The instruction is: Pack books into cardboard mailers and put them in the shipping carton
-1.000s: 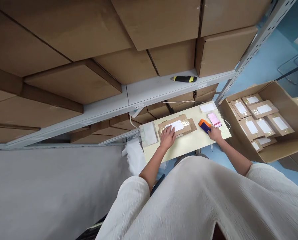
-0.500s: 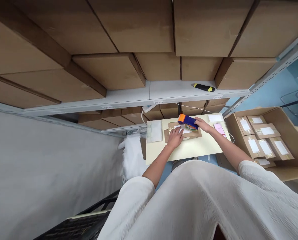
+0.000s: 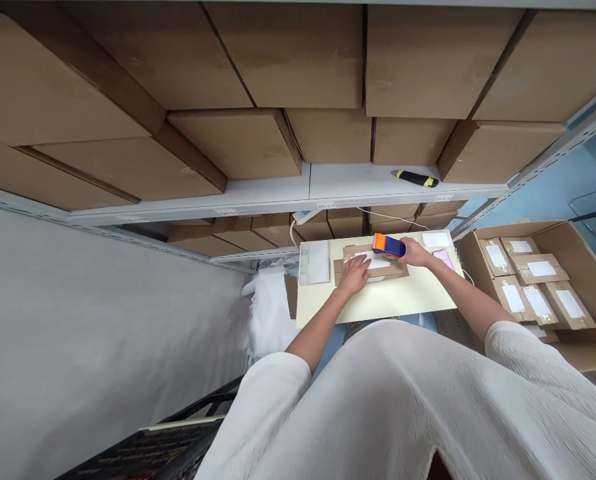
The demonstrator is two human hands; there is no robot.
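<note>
My right hand is wrapped round a purple and orange tape dispenser, held over the right part of a small cardboard box. The box lies flat on a pale yellow table, with a white label on its top. My left hand rests on the left part of the box, fingers stretched out over it and the label's edge. Whether the tape touches the box, I cannot tell. A phone with a lit screen lies just right of my right hand.
A clear-wrapped white stack lies at the table's left, white slips at its back right. An open carton of labelled boxes stands right. Above the table, a metal shelf bears large boxes and a utility knife.
The tape dispenser in my right hand has turned and shifted slightly right over the box. My left hand stays on the box. The whole view has shifted slightly.
</note>
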